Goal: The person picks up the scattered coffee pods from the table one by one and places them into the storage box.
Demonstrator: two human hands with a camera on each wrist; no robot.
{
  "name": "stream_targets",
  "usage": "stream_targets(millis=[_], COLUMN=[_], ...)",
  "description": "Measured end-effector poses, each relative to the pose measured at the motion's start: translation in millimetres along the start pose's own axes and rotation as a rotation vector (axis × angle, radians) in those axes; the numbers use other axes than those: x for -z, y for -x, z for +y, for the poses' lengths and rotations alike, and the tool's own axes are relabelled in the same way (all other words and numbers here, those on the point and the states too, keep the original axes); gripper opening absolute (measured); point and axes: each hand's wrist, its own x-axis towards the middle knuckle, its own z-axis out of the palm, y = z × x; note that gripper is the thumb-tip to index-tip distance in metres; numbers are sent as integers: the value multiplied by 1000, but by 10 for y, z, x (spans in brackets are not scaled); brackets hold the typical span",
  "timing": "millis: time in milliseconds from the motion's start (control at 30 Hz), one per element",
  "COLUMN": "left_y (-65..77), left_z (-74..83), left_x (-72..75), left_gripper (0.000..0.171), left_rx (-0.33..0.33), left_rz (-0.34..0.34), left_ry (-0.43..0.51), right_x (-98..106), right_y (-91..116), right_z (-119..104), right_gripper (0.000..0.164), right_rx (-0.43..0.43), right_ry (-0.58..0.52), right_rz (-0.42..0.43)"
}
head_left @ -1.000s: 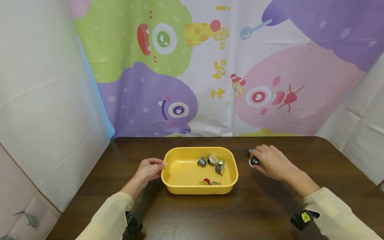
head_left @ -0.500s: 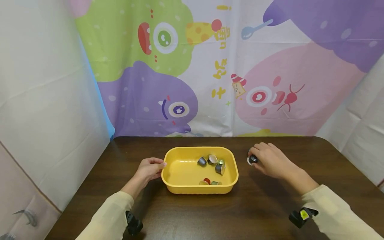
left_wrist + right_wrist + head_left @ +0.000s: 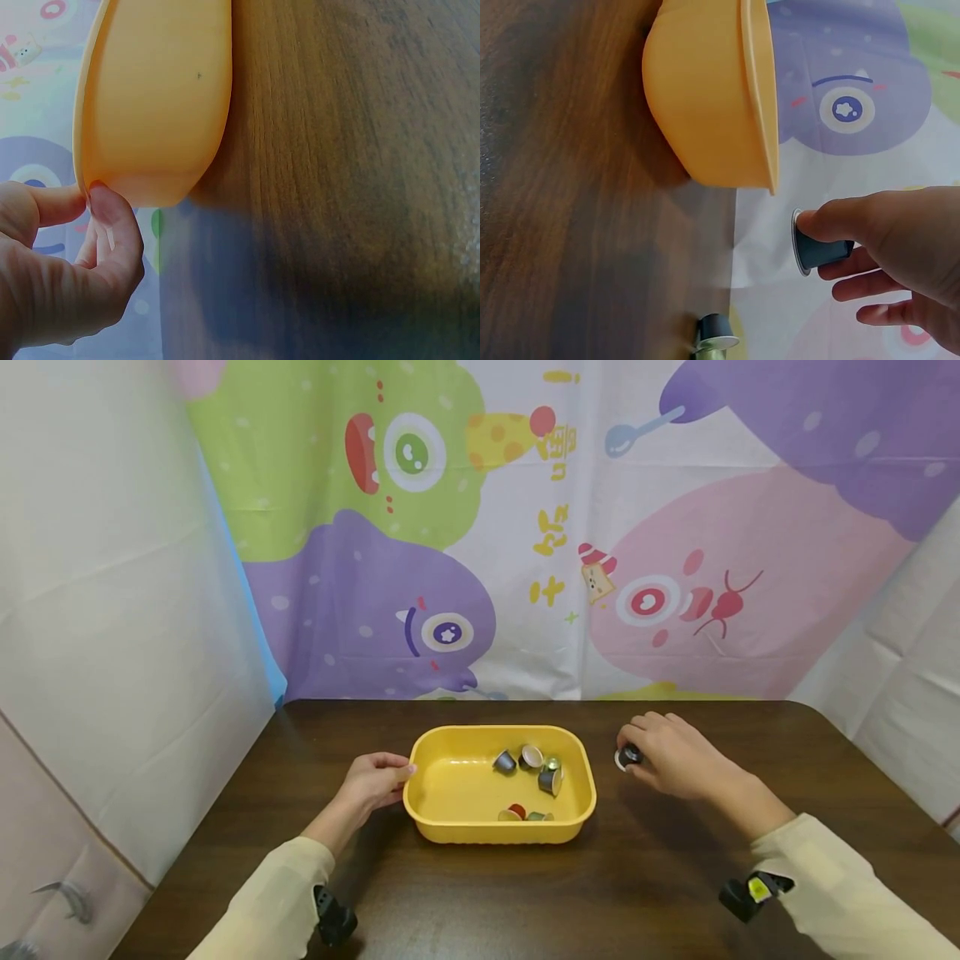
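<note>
A yellow plastic bin (image 3: 457,797) stands on the dark wooden table. Its left rim is pinched between thumb and fingers of my left hand (image 3: 371,782); the left wrist view shows the thumb and a fingertip on either side of the edge. Several coffee capsules lie inside, among them a dark one (image 3: 506,763) and a green one (image 3: 552,763). To the right of the bin, my right hand (image 3: 675,756) holds a dark coffee capsule (image 3: 821,249) between thumb and fingers, its silvery rim facing the bin. In the right wrist view the capsule is clear of the table.
Another dark capsule (image 3: 715,327) and a greenish-gold one (image 3: 710,353) sit on the table near the right hand, hidden behind it in the head view. A cartoon-print curtain (image 3: 525,527) hangs along the table's back edge, with pale cloth (image 3: 112,568) on the left.
My right hand has shifted slightly left and away from me with the dark capsule, covering another capsule that showed behind it. The left hand and the bin have stayed put.
</note>
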Motion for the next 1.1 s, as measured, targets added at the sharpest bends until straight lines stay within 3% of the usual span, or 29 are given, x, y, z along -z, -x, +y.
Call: stream_targets(millis=[500, 1100], left_y=[8, -1], left_z=[-17, 1], left_x=[4, 1], left_gripper=[24, 26], left_rx=[-4, 7], left_rz=[-1, 5], left_ry=[4, -5], right_x=[108, 231], right_y=[-95, -280], right_z=[-58, -165], right_gripper=[26, 19], right_rx=[-7, 5], right_ry=[-25, -105], right_rz=[-96, -137])
